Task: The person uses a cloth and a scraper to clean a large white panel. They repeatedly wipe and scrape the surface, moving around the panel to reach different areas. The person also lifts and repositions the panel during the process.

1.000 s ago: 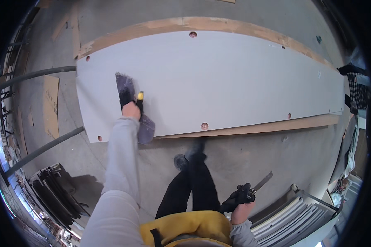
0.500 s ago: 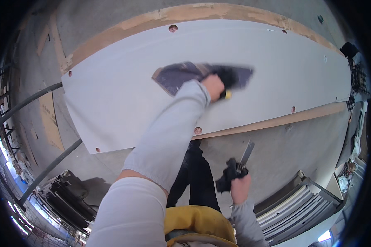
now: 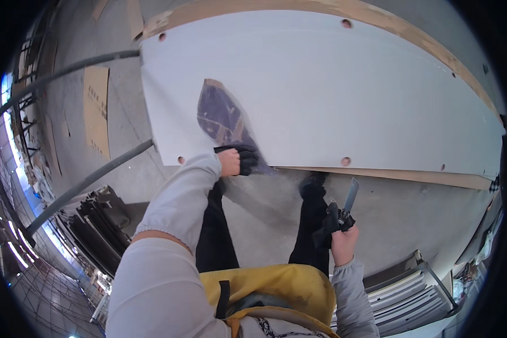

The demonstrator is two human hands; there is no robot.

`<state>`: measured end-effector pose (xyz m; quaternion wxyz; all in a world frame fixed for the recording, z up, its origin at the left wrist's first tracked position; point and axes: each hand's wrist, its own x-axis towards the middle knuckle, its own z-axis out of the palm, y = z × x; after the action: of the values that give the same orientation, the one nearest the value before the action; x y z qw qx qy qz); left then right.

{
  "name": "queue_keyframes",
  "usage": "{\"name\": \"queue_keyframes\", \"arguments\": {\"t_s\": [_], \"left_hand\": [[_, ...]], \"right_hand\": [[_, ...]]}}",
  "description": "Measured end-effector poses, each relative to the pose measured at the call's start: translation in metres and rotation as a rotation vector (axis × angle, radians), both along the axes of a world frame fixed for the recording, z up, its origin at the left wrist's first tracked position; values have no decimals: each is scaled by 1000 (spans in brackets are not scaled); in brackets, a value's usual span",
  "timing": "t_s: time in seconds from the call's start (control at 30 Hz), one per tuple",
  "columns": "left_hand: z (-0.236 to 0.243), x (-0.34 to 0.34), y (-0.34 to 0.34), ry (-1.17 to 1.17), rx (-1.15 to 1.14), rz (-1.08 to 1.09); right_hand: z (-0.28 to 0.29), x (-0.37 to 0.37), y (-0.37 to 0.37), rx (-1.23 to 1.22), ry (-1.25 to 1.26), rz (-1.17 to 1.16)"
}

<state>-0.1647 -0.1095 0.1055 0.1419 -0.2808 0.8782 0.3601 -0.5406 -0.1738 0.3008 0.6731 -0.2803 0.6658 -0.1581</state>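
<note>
My left hand (image 3: 235, 161), in a black glove that leaves the back near the wrist bare, is closed on the lower end of a dark purplish-grey flat sheet (image 3: 219, 110). The sheet has worn brown patches and lies slanted across the left part of a white panel (image 3: 321, 84), its lower tip at the panel's near edge. My right hand (image 3: 340, 234), also partly gloved in black, grips a knife-like tool with a straight flat metal blade (image 3: 351, 194) pointing up and away from me. It is held over the floor, off the panel. The tool's handle is mostly hidden by the fingers.
Round holes line the panel's edges, and brown board (image 3: 400, 176) shows beneath it. Dark bars (image 3: 90, 183) run out to the left. Stacked dark strips (image 3: 98, 217) stand lower left, pale strips (image 3: 405, 307) lower right. Cardboard (image 3: 96, 110) lies on the floor.
My left hand has drawn the sheet left and toward me, to the panel's near edge. The view has shifted along the panel to the left. My right hand still holds the bladed tool.
</note>
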Motion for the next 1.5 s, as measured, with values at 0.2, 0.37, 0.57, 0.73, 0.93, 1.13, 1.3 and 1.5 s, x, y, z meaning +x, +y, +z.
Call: {"name": "queue_keyframes", "arguments": {"t_s": [0.2, 0.37, 0.57, 0.73, 0.93, 1.13, 1.3, 1.5], "left_hand": [[-2, 139, 109, -60, -204, 224], [21, 218, 197, -518, 15, 399], [27, 269, 246, -260, 203, 1208], [-10, 235, 187, 387, 424, 1958], [-63, 243, 141, 225, 500, 1942], [-7, 232, 173, 431, 544, 2042], [71, 190, 243, 297, 506, 2010], [209, 111, 225, 214, 702, 1784]], "right_hand": [[-19, 131, 57, -46, -4, 151], [-71, 253, 123, 160, 143, 335], [-184, 337, 176, 135, -8, -264], [-200, 368, 149, 132, 225, -614], [-186, 344, 127, 368, -303, -640], [-152, 327, 151, 107, -223, -392], [-79, 280, 194, 308, -67, -289], [19, 210, 244, 54, 6, -128]]}}
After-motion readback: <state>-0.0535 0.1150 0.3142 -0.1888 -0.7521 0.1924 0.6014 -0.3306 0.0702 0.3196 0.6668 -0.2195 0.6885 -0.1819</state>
